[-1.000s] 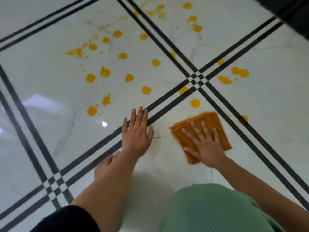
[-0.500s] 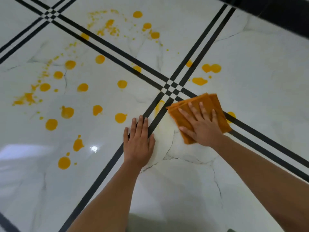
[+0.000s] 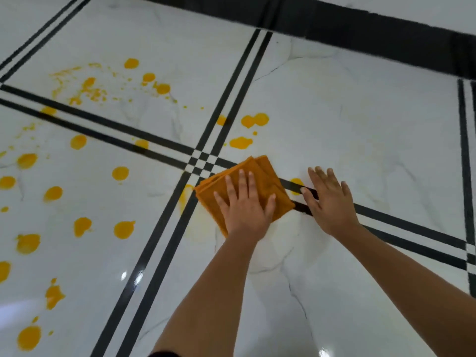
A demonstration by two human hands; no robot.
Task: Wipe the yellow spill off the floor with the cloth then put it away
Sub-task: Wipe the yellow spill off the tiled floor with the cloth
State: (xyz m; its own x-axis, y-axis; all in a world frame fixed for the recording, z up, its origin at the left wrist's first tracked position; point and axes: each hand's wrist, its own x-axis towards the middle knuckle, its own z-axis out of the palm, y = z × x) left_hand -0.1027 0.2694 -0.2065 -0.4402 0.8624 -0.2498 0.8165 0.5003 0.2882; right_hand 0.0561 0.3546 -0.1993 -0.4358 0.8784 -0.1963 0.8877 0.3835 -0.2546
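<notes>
nearest the camera, two bare forearms reach out over the glossy white marble-look tile floor (image 3: pixel 360 124). the left hand (image 3: pixel 244 212) lies palm-down on the folded orange microfibre cloth (image 3: pixel 268 176), fingers (image 3: pixel 242 181) spread wide and flat, pressing rather than gripping (a flat palm loads the whole pad, so it drags liquid instead of skating over it).

the right hand (image 3: pixel 331 204) sits just beside the cloth, also flat w/ fingers splayed, holding nothing. it rests across the black double stripe (image 3: pixel 399 225), prob. as a prop for body weight while leaning fwd. its thumb is just beside a small yellow drop (image 3: pixel 296 182).

the cloth lies on the floor by the stripe crossing (image 3: pixel 203 163), w/ a pale yellow smear (image 3: pixel 186 194) at its left edge, which looks half-wiped.

the rest of the yellow spill (image 3: pixel 123 229) is mostly untouched: round blobs scattered left, a pair and a longer blob (image 3: pixel 240 143) just beyond the cloth, and fine spatter (image 3: pixel 87 88) farther back. so it's early in the wiping; putting the cloth away is a long way off. farthest off runs a wide black border band (image 3: pixel 360 29).
</notes>
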